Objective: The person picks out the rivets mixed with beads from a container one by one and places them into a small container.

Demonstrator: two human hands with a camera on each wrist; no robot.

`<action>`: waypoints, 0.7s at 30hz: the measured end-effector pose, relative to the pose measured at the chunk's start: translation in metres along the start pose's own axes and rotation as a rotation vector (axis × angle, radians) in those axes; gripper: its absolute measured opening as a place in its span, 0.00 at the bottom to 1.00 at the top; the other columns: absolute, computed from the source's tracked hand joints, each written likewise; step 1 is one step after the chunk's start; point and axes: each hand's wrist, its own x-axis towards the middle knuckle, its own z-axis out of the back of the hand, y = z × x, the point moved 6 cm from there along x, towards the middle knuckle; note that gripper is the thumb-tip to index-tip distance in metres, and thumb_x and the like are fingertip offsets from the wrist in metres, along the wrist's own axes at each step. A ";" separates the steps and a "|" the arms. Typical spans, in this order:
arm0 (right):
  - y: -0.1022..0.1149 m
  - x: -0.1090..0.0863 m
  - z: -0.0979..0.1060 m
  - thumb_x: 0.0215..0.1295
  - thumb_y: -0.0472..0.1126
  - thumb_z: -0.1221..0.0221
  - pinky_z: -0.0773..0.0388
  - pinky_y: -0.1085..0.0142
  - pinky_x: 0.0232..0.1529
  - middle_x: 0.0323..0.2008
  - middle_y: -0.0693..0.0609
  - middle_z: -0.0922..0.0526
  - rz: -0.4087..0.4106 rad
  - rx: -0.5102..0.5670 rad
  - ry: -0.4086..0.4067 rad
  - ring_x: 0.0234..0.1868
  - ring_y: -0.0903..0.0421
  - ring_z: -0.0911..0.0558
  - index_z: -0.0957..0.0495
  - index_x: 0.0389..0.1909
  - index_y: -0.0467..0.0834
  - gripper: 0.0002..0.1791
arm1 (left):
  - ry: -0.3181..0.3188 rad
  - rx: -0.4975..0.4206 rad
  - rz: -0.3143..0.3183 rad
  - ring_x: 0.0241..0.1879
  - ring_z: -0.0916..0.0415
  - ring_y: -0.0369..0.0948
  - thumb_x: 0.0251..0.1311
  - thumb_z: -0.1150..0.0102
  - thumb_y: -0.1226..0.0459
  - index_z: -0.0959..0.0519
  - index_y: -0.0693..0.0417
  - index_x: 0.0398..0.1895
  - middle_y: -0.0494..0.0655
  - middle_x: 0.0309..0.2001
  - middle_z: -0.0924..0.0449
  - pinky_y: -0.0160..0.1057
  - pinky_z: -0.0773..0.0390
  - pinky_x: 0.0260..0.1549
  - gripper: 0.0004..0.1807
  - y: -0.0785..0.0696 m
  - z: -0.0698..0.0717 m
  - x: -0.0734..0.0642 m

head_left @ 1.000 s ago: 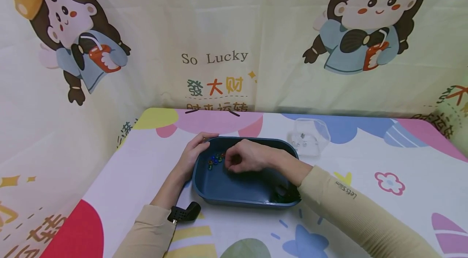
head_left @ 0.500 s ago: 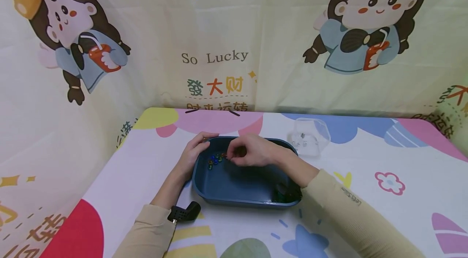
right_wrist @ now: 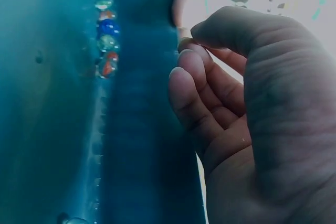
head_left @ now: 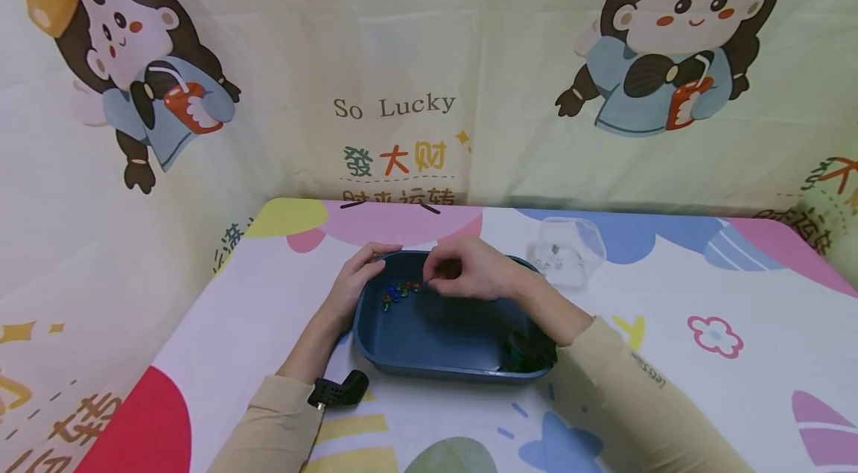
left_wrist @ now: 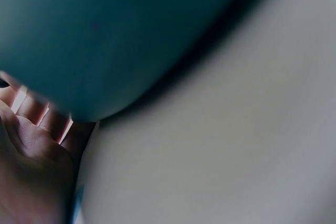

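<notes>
A dark blue plastic tray point(head_left: 429, 371) stands on the table. My left hand point(head_left: 350, 287) grips its far left corner, thumb at the rim and fingers along the outside wall; the left wrist view shows the palm point(left_wrist: 31, 156) beside the wall. Several coloured glass marbles point(head_left: 394, 294) lie in a bent row in the tray's far left part. The right wrist view shows blue, green and orange marbles point(right_wrist: 108, 27) along the foot of the wall. My right hand point(head_left: 472, 268) hovers above the tray, just right of the row, with fingers loosely bent. Nothing shows between thumb and fingertips.
Behind the tray's right end stands a clear plastic box point(head_left: 566, 257) with several small clear pieces inside. A dark shape point(head_left: 523, 352) at the tray's near right corner is unclear. A patterned cloth wall point(head_left: 402, 48) rises behind the table.
My right hand has drawn back to the right and away from the row, uncovering a reddish marble at its end. The left hand stays at the tray's corner.
</notes>
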 end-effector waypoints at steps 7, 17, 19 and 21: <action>0.003 -0.004 0.007 0.62 0.28 0.35 0.21 0.64 0.35 0.30 0.56 0.18 0.018 0.021 -0.055 0.29 0.58 0.22 0.16 0.35 0.37 0.03 | 0.001 -0.012 0.007 0.60 0.30 0.56 0.75 0.62 0.66 0.30 0.69 0.65 0.67 0.61 0.28 0.51 0.30 0.61 0.21 0.001 0.000 -0.001; -0.001 -0.009 0.016 0.61 0.27 0.35 0.22 0.64 0.36 0.30 0.56 0.18 -0.015 0.069 -0.125 0.30 0.55 0.22 0.16 0.34 0.38 0.04 | 0.010 -0.007 0.005 0.62 0.30 0.57 0.75 0.62 0.67 0.30 0.69 0.65 0.66 0.62 0.28 0.51 0.30 0.62 0.22 0.000 -0.001 0.000; -0.003 -0.008 0.016 0.61 0.27 0.35 0.21 0.64 0.36 0.31 0.55 0.17 -0.020 0.069 -0.134 0.30 0.55 0.22 0.16 0.35 0.39 0.05 | 0.010 -0.007 0.001 0.62 0.31 0.59 0.75 0.62 0.67 0.30 0.69 0.65 0.67 0.62 0.28 0.52 0.30 0.62 0.22 0.000 -0.001 0.000; -0.004 -0.008 0.018 0.61 0.27 0.35 0.21 0.65 0.36 0.32 0.54 0.17 -0.018 0.067 -0.152 0.30 0.55 0.21 0.16 0.35 0.40 0.06 | 0.011 -0.007 -0.003 0.62 0.31 0.60 0.75 0.62 0.67 0.30 0.69 0.65 0.67 0.62 0.29 0.53 0.31 0.62 0.22 0.000 0.000 0.000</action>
